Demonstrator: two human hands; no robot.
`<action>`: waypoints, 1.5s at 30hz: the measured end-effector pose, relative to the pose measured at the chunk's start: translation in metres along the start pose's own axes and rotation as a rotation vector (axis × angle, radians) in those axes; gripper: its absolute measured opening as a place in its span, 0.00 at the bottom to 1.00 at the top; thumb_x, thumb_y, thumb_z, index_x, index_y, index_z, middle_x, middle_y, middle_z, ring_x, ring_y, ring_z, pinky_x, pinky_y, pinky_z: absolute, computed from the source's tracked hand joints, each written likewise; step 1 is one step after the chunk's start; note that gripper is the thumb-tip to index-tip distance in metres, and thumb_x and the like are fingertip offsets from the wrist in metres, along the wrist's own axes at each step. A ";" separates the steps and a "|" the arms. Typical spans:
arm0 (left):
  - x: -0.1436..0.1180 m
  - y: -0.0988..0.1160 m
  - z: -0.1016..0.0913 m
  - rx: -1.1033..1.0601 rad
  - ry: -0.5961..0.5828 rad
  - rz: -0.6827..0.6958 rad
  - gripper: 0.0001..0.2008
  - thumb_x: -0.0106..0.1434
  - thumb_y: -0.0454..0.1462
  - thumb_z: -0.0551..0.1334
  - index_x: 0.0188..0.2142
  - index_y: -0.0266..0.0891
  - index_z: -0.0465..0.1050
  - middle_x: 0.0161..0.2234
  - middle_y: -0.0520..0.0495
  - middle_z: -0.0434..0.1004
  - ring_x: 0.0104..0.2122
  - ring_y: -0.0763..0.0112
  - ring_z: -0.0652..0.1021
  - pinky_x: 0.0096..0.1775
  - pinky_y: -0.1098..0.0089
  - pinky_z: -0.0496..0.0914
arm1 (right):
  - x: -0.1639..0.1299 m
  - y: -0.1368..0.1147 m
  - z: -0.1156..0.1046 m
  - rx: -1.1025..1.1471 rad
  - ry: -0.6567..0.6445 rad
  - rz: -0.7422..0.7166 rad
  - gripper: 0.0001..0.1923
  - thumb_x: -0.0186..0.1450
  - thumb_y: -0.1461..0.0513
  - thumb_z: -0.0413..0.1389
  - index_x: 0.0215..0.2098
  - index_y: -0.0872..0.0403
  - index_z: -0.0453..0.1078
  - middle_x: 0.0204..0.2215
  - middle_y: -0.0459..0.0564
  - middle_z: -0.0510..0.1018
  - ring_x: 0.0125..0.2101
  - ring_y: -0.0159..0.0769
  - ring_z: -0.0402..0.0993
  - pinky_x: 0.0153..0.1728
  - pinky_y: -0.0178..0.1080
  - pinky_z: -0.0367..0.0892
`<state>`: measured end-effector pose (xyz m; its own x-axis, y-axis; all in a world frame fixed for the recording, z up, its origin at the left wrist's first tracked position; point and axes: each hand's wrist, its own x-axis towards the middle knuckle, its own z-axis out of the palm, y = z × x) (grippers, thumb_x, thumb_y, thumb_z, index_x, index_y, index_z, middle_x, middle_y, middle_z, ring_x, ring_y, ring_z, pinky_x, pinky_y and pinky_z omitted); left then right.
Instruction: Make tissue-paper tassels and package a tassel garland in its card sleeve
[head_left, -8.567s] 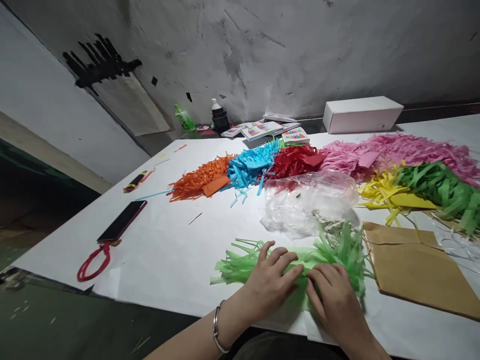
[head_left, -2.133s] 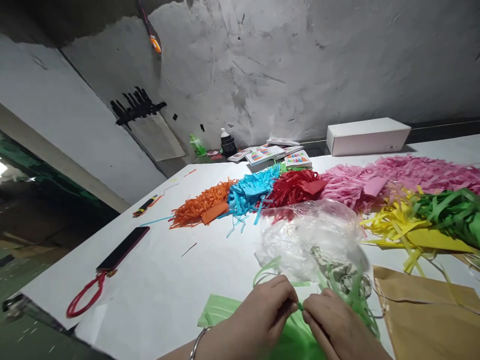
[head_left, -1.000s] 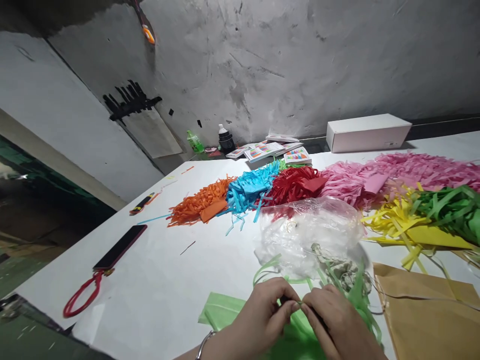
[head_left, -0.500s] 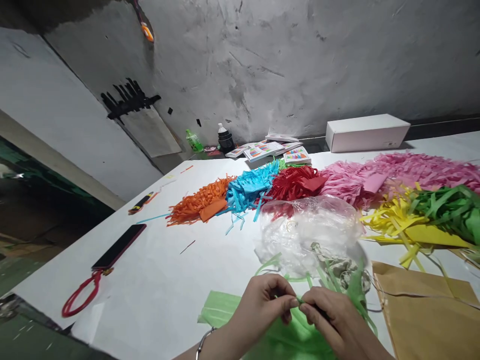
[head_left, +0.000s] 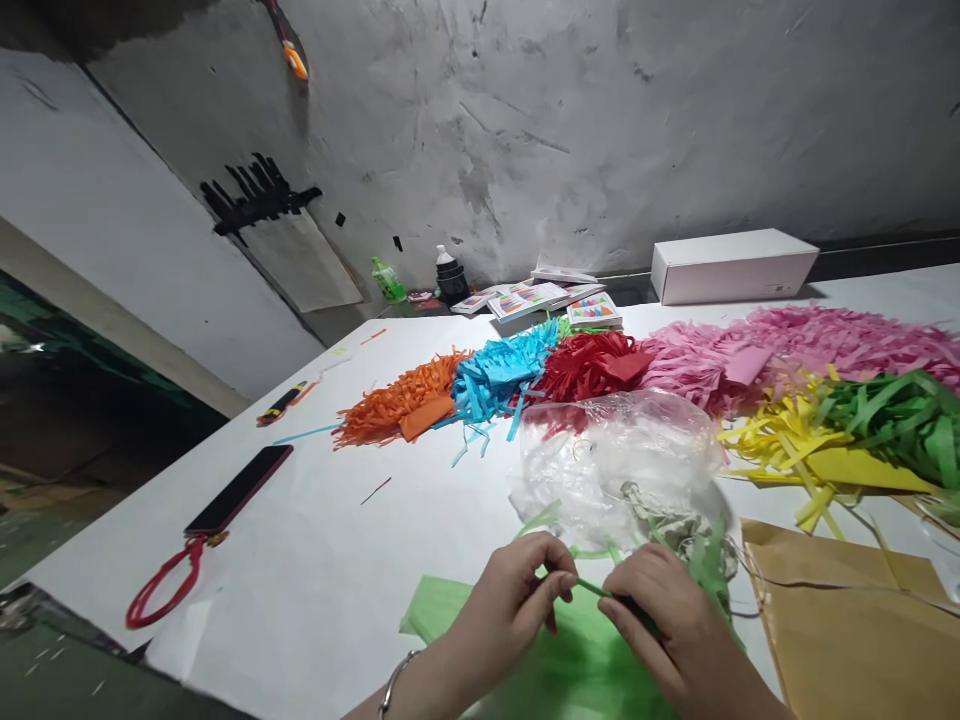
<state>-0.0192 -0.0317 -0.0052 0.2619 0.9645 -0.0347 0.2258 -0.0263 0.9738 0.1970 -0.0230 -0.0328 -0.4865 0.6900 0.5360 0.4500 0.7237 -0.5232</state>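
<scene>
Between my two hands a narrow, twisted green paper strip (head_left: 592, 588) is stretched. One end is pinched between the thumb and fingers of my left hand (head_left: 517, 590), which has a bracelet (head_left: 394, 682) at its wrist. My right hand (head_left: 664, 615) is closed round the other end, and its curled fingers hide part of the strip. Under both hands lies light green tissue paper (head_left: 574, 665), partly covered by them. Just beyond, green strips (head_left: 709, 565) lie by a crumpled clear plastic bag (head_left: 615, 465).
Fringed paper bundles in orange (head_left: 401, 400), blue (head_left: 502, 375), red (head_left: 589, 365), pink (head_left: 825, 345), yellow (head_left: 787, 430) and dark green (head_left: 900, 420) line the table. Brown paper (head_left: 855, 620) lies right, a phone (head_left: 240, 490) and cutter (head_left: 282, 403) left. A white box (head_left: 735, 268) stands behind.
My hands have drawn a little apart, my left hand moving left, so more of the twisted green strip shows between them. The tissue paper beneath has shifted slightly.
</scene>
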 end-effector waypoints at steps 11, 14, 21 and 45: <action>-0.027 -0.016 -0.091 -0.255 0.829 0.130 0.12 0.57 0.41 0.71 0.36 0.38 0.73 0.27 0.52 0.76 0.24 0.74 0.74 0.20 0.77 0.69 | -0.028 -0.017 -0.006 -0.164 -0.055 -0.268 0.11 0.69 0.65 0.53 0.48 0.52 0.73 0.42 0.54 0.83 0.44 0.41 0.81 0.48 0.39 0.75; -0.032 -0.029 -0.110 -0.086 0.905 0.134 0.12 0.58 0.42 0.69 0.37 0.38 0.74 0.28 0.51 0.76 0.25 0.73 0.75 0.24 0.74 0.73 | -0.046 -0.019 0.016 -0.307 -0.088 -0.299 0.12 0.69 0.65 0.51 0.46 0.54 0.74 0.44 0.52 0.84 0.44 0.42 0.82 0.48 0.41 0.76; -0.015 -0.044 -0.159 0.226 1.165 0.063 0.22 0.62 0.45 0.61 0.52 0.38 0.67 0.52 0.35 0.73 0.52 0.52 0.76 0.50 0.50 0.74 | -0.083 -0.010 0.034 -0.473 0.010 -0.246 0.14 0.71 0.66 0.51 0.51 0.57 0.73 0.47 0.53 0.83 0.46 0.40 0.81 0.49 0.40 0.74; -0.078 -0.057 0.014 0.837 -0.181 0.470 0.16 0.67 0.33 0.61 0.55 0.41 0.68 0.57 0.41 0.74 0.56 0.56 0.71 0.56 0.53 0.69 | -0.087 -0.010 0.016 -0.944 0.267 0.364 0.16 0.72 0.64 0.47 0.51 0.62 0.71 0.49 0.65 0.79 0.41 0.53 0.77 0.37 0.51 0.68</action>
<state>-0.0396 -0.1090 -0.0609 0.6199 0.7548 0.2144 0.6366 -0.6435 0.4249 0.2232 -0.0901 -0.0848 -0.0749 0.7657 0.6388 0.9940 0.1086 -0.0137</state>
